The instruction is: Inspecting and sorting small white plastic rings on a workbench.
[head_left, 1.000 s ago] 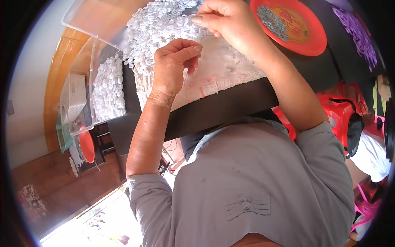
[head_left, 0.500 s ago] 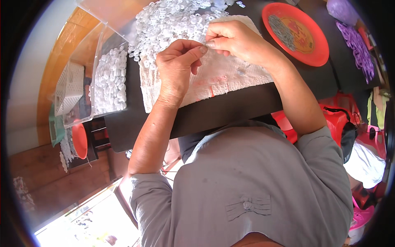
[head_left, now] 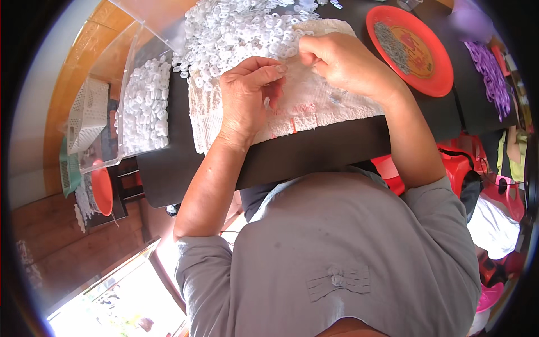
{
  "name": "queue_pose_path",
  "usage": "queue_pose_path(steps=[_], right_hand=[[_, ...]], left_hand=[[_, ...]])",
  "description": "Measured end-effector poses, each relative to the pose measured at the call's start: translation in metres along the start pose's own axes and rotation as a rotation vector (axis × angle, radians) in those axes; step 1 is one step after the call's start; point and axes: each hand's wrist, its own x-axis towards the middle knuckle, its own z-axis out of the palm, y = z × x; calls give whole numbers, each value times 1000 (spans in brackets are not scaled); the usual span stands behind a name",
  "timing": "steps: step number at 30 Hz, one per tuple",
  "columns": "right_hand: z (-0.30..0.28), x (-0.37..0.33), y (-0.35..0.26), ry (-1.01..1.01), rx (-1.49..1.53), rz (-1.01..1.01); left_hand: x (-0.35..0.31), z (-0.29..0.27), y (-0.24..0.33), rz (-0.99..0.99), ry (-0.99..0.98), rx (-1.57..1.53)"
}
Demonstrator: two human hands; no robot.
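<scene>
Over a cream towel (head_left: 314, 109) on the dark table, my left hand (head_left: 247, 98) is closed, thumb pressed against the index finger. A small whitish piece (head_left: 267, 103) shows by its curled lower fingers, too small to name. My right hand (head_left: 342, 62) is to the right, a gap between the two, with its fingers curled inward; whatever they hold, if anything, is hidden. Just beyond both hands, a large heap of small white and clear plastic rings (head_left: 236, 36) covers the towel's far left part and the table.
A clear plastic box (head_left: 126, 106) with more white pieces stands at the left. At the far right lie a red plate (head_left: 441, 67) with thin grey metal pieces (head_left: 390, 48) and a bundle of purple strips (head_left: 489, 78). A white perforated basket (head_left: 88, 112) sits beyond the box.
My hands, which met at the fingertips, are now apart. The right hand has moved to the right, and its fingers have curled in. The left hand has shifted slightly right.
</scene>
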Motion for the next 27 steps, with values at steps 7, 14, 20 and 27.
queue_pose_path(steps=[7, 14, 20, 27], right_hand=[[6, 6, -11, 160, 188, -179], [1, 7, -18, 123, 209, -184], [17, 11, -11, 224, 215, -232], [15, 5, -21, 253, 328, -113]], left_hand=[[-2, 3, 4, -34, -51, 36], [-1, -3, 10, -75, -113, -88], [-5, -8, 19, -67, -43, -81], [-13, -58, 70, 295, 171, 393]])
